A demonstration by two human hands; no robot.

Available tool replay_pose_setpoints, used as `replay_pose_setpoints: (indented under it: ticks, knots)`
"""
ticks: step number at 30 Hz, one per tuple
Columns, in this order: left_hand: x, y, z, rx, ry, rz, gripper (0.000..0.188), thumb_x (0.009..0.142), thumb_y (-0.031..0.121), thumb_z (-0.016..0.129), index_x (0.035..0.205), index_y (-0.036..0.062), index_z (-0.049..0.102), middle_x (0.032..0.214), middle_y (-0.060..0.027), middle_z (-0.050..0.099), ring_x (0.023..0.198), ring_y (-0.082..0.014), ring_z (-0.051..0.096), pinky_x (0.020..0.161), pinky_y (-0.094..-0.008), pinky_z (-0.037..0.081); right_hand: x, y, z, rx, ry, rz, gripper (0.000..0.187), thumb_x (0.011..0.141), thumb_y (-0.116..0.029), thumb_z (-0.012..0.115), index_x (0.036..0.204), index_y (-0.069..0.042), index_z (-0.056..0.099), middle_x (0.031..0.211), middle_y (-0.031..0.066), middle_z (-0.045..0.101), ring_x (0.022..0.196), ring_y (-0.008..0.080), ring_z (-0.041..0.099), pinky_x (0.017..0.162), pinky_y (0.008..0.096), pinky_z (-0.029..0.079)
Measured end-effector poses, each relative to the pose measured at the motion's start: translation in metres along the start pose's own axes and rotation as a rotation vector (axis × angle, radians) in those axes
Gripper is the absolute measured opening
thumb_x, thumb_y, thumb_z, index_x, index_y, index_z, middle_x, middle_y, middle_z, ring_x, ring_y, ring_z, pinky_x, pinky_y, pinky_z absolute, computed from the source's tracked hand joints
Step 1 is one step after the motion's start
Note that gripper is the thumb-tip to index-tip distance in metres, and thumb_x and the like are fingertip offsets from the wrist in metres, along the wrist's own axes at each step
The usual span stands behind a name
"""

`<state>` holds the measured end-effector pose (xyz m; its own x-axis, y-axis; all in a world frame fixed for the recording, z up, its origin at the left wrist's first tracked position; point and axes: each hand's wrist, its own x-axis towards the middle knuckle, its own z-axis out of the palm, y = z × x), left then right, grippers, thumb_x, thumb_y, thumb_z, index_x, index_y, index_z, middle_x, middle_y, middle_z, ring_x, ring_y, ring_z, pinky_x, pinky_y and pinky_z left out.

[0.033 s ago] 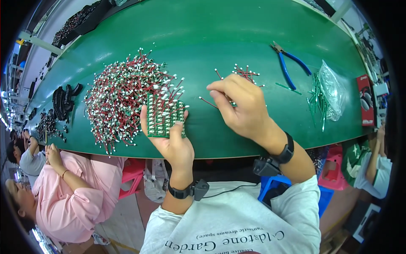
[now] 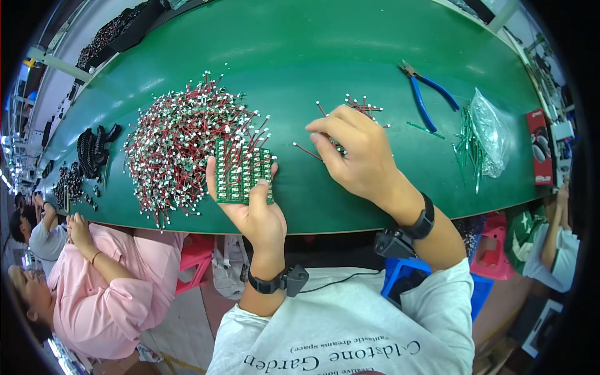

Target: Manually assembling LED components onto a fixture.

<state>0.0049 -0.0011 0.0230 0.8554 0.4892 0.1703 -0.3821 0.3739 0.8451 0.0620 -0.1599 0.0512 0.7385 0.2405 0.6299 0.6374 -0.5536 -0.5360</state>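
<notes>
My left hand (image 2: 259,209) grips a green circuit board panel (image 2: 234,190) divided into rows of small units, its thumb on the near right corner. Short red wires with white connectors (image 2: 253,128) stick up from the panel's far part, against a large pile of wired boards (image 2: 175,144). To the right, my right hand (image 2: 356,150) hovers over the table with fingers curled and thumb close to the index fingertip; whatever is between them, if anything, I cannot make out. Loose red wires with white ends (image 2: 364,107) lie beyond it, and a single red wire (image 2: 306,150) lies to its left.
Blue-handled cutters (image 2: 425,97) lie at the far right of the green table (image 2: 300,69). Beside them are thin green strips (image 2: 465,147), a clear plastic bag (image 2: 490,134) and a red box (image 2: 540,147). Black parts (image 2: 94,147) lie far left. A person in pink (image 2: 119,275) sits left.
</notes>
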Motion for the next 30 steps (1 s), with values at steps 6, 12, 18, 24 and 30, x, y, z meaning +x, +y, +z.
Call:
replay_pose_setpoints:
  ticks: [6, 12, 18, 24, 30]
  knots:
    - [-0.002, -0.002, 0.002, 0.019, -0.017, 0.004, 0.079, 0.079, -0.019, 0.044, 0.149, 0.0103, 0.022, 0.131, -0.0167, 0.048, 0.109, -0.0257, 0.059, 0.090, -0.0440, 0.056, -0.010, 0.005, 0.025, -0.135, -0.239, 0.095, 0.012, 0.079, -0.011, 0.071, 0.090, -0.008, 0.069, 0.087, 0.0073, 0.057, 0.085, 0.0251, 0.059, 0.067, 0.0383, 0.049]
    - [-0.001, -0.007, -0.003, 0.019, -0.026, 0.017, 0.079, 0.078, -0.019, 0.044, 0.148, 0.0085, 0.022, 0.130, -0.0168, 0.049, 0.107, -0.0253, 0.060, 0.090, -0.0417, 0.056, -0.006, 0.009, 0.024, -0.019, -0.200, -0.008, 0.011, 0.082, -0.004, 0.067, 0.092, -0.002, 0.063, 0.086, 0.0101, 0.059, 0.081, 0.0280, 0.060, 0.067, 0.0370, 0.049]
    - [-0.002, -0.006, -0.006, 0.065, -0.035, 0.027, 0.076, 0.080, -0.018, 0.045, 0.148, 0.0062, 0.022, 0.130, -0.0163, 0.049, 0.107, -0.0245, 0.061, 0.090, -0.0396, 0.056, 0.002, -0.016, 0.001, 0.410, -0.162, 0.157, 0.012, 0.084, 0.002, 0.064, 0.095, 0.001, 0.066, 0.086, 0.0122, 0.066, 0.072, 0.0234, 0.064, 0.065, 0.0307, 0.050]
    - [-0.003, -0.015, -0.006, 0.128, -0.104, 0.090, 0.070, 0.083, -0.014, 0.048, 0.147, 0.0008, 0.024, 0.128, -0.0142, 0.051, 0.103, -0.0180, 0.060, 0.090, -0.0316, 0.052, -0.002, -0.037, -0.008, 0.475, -0.148, -0.087, 0.011, 0.080, 0.003, 0.070, 0.090, -0.001, 0.069, 0.081, 0.0098, 0.067, 0.071, 0.0198, 0.065, 0.060, 0.0292, 0.050]
    - [-0.007, -0.021, -0.009, 0.280, -0.236, 0.195, 0.062, 0.092, 0.010, 0.063, 0.145, -0.0002, 0.032, 0.126, -0.0103, 0.052, 0.105, -0.0161, 0.056, 0.090, -0.0311, 0.048, -0.015, -0.045, 0.014, 0.441, -0.111, -0.125, 0.013, 0.077, 0.004, 0.070, 0.089, 0.001, 0.066, 0.079, 0.0123, 0.065, 0.066, 0.0245, 0.065, 0.055, 0.0312, 0.051]
